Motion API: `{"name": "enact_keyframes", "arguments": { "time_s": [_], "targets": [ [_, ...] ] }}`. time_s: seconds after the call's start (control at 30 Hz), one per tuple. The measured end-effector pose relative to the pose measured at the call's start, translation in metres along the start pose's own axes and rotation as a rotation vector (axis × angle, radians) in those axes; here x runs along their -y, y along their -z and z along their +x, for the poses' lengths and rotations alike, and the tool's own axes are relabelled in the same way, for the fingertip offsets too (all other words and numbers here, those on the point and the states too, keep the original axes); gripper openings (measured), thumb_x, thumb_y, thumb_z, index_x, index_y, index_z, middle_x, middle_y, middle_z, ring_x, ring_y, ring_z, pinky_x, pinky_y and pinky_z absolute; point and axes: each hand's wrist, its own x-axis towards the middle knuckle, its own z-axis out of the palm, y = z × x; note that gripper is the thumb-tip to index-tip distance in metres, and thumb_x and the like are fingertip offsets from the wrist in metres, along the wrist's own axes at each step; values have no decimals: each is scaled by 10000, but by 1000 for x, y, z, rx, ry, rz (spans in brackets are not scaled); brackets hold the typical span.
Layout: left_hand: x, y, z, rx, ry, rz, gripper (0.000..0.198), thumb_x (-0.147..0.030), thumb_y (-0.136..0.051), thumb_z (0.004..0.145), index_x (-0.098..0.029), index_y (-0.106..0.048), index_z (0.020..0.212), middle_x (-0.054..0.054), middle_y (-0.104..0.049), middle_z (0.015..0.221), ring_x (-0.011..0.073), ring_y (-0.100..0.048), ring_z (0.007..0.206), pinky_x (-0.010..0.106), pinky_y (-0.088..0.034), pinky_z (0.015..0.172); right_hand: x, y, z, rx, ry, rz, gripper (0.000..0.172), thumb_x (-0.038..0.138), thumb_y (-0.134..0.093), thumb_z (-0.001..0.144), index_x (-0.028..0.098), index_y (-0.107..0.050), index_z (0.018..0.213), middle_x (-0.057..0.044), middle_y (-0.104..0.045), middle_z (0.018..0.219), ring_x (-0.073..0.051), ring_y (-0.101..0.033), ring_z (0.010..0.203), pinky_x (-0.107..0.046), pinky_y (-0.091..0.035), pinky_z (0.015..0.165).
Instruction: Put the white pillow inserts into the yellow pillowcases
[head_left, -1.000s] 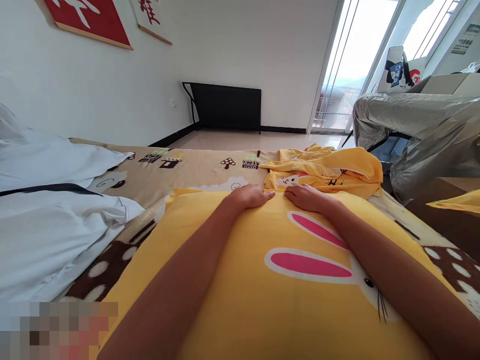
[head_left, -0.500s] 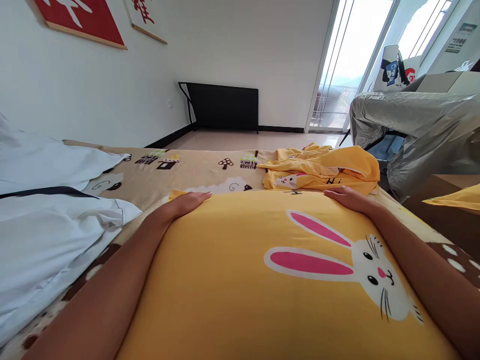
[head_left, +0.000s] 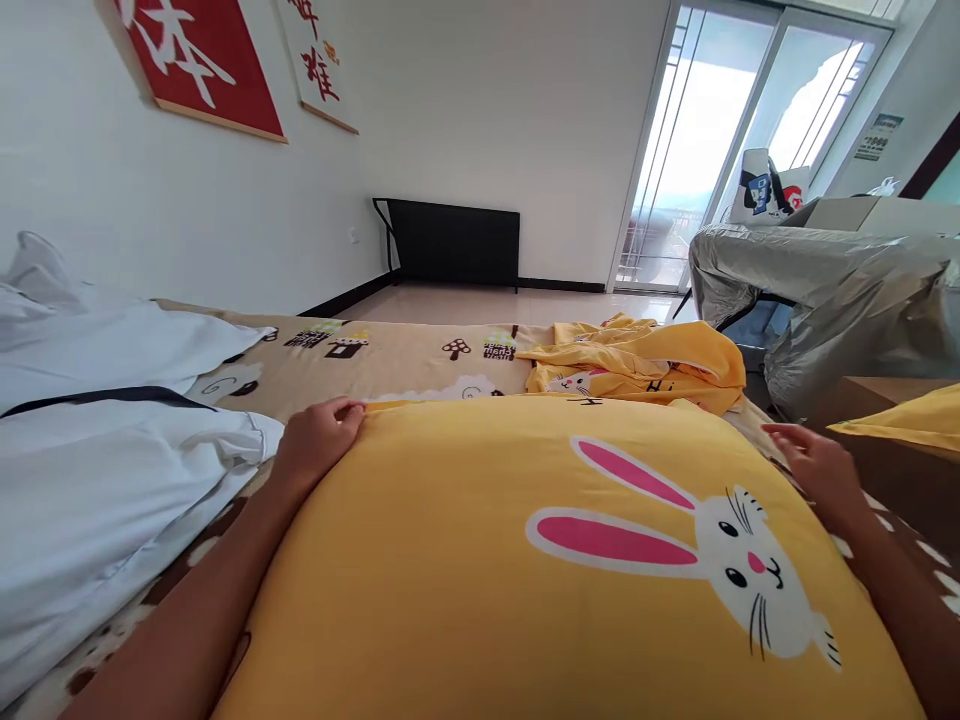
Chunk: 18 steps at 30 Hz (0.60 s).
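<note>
A plump yellow pillow [head_left: 480, 560] with a pink-eared white rabbit print fills the lower middle of the view, lying on a beige patterned bed sheet [head_left: 390, 355]. My left hand [head_left: 315, 440] pinches the pillow's far left corner, fingers curled on the fabric edge. At the pillow's right side my right hand [head_left: 814, 465] hovers with fingers spread and slightly blurred, holding nothing. Beyond the pillow's far edge lies a crumpled yellow rabbit-print cloth [head_left: 637, 355].
White bedding [head_left: 97, 440] is heaped on the left. A silver-covered piece of furniture [head_left: 840, 300] stands at the right, with a wooden surface and another yellow cloth [head_left: 907, 420] near it. A black rack [head_left: 454, 240] stands against the far wall beside glass doors [head_left: 705, 140].
Both hands slid apart from the middle of the pillow's far edge to its corners. The left now pinches the left corner; the right has come off at the right side.
</note>
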Motion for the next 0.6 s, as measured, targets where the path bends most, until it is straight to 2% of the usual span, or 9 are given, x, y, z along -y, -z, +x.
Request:
{"name": "enact_keyframes", "arguments": {
  "time_s": [0.07, 0.1, 0.13, 0.2, 0.27, 0.33, 0.4, 0.5, 0.6],
  "targets": [
    [-29, 9, -23, -52, -60, -48, 525, -433, -253, 886, -141, -592, 1163, 28, -643, 1216, 245, -580, 1083, 312, -427, 956, 27, 11, -20, -88, -4, -93, 533, 493, -334, 849, 160, -654, 1117, -179, -711, 812, -352, -671, 789, -491, -501, 718],
    [-47, 11, -38, -28, -168, -108, 510, -457, -292, 877, -169, -603, 1160, 7, -645, 1217, 230, -584, 1090, 296, -428, 968, 47, 15, -33, -133, 120, -98, 523, 495, -350, 857, 175, -640, 1152, -164, -709, 964, -343, -659, 913, -489, -498, 800],
    [-66, 10, -56, 3, -331, -132, 516, -472, -318, 867, -181, -597, 1189, 8, -631, 1245, 224, -575, 1121, 295, -417, 995, 68, 17, -48, -110, 316, -71, 508, 494, -361, 872, 205, -604, 1213, -128, -669, 1136, -318, -624, 1041, -479, -479, 891],
    [-100, 3, -96, 111, -732, -52, 583, -513, -375, 862, -170, -516, 1312, 46, -526, 1371, 235, -504, 1235, 329, -375, 1061, 112, 18, -81, 55, 723, -90, 512, 449, -415, 892, 286, -449, 1376, -46, -526, 1360, -258, -517, 1227, -443, -427, 1009],
    [-122, -8, -134, 52, -1069, 87, 617, -503, -391, 872, -138, -460, 1365, 96, -420, 1444, 274, -418, 1314, 413, -347, 1088, 146, 16, -108, 191, 1006, -112, 658, 453, -491, 870, 288, -280, 1470, -29, -456, 1408, -218, -485, 1263, -378, -454, 1002],
    [-127, -21, -163, -88, -1244, 201, 630, -491, -384, 874, -108, -451, 1370, 122, -400, 1452, 286, -391, 1331, 436, -367, 1074, 162, 12, -127, 222, 1110, -111, 807, 476, -534, 845, 242, -136, 1505, -45, -429, 1413, -202, -477, 1268, -339, -490, 963],
    [-120, -32, -179, -228, -1332, 304, 598, -461, -404, 861, -120, -487, 1345, 112, -438, 1432, 274, -423, 1305, 414, -409, 1037, 164, 8, -135, 187, 1133, -121, 856, 488, -538, 841, 214, -75, 1508, -53, -426, 1403, -194, -478, 1266, -328, -505, 943],
    [-103, -41, -187, -358, -1411, 408, 505, -365, -459, 820, -239, -537, 1303, 25, -499, 1397, 220, -456, 1276, 352, -461, 973, 151, 3, -135, 131, 1162, -144, 819, 505, -522, 847, 228, -121, 1505, -29, -457, 1375, -180, -489, 1254, -317, -501, 948],
    [-88, -41, -188, -380, -1450, 431, 501, -332, -450, 794, -349, -538, 1287, -67, -496, 1395, 178, -398, 1322, 326, -430, 1025, 130, 1, -130, 88, 1134, -152, 782, 501, -535, 830, 262, -199, 1494, -5, -482, 1365, -198, -484, 1260, -332, -477, 978]
  ]
}}
